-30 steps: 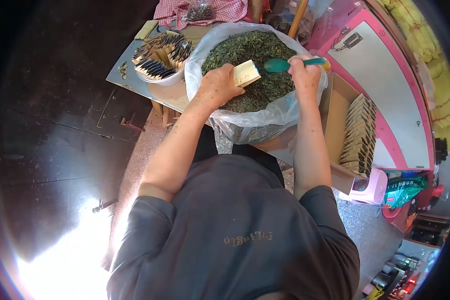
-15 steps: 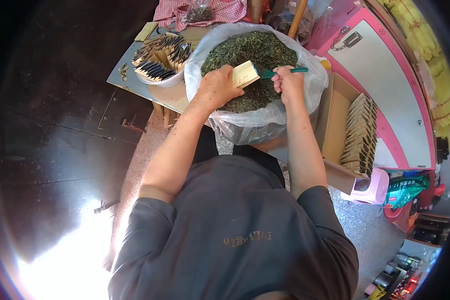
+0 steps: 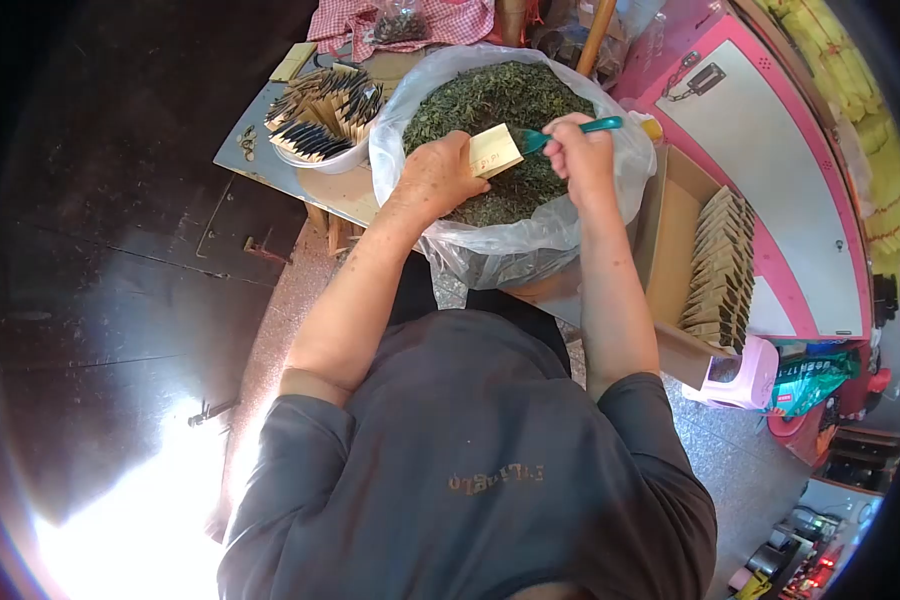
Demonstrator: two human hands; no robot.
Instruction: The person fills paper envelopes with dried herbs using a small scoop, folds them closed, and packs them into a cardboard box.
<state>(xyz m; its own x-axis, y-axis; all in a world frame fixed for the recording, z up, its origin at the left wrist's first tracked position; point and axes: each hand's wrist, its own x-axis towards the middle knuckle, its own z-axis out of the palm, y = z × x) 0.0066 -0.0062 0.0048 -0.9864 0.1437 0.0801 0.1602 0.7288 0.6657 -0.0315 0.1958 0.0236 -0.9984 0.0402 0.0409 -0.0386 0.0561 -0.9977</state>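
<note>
My left hand [image 3: 436,172] holds a small pale yellow paper packet [image 3: 493,152] with red marks, above a heap of dried green leaves [image 3: 500,90]. The heap lies in a clear plastic bag [image 3: 395,110] with its mouth spread wide. Between the fingers of my right hand [image 3: 582,158] is a green spoon [image 3: 600,124]; its bowl end is at the packet's right edge, partly hidden. Left of the bag, a white round tub [image 3: 342,162] holds many packets [image 3: 320,125] with dark edges.
A cardboard box [image 3: 665,240] with a row of brown packets [image 3: 718,270] stands right of the bag, beside a pink and white cabinet [image 3: 770,150]. Rubber bands [image 3: 248,142] lie on the table's left corner [image 3: 232,150]. A checkered cloth [image 3: 450,22] is at the back.
My right hand has moved left with the spoon, from the bag's right side to the packet's edge, and the spoon's angle has changed. My left hand has stayed nearly still with the packet.
</note>
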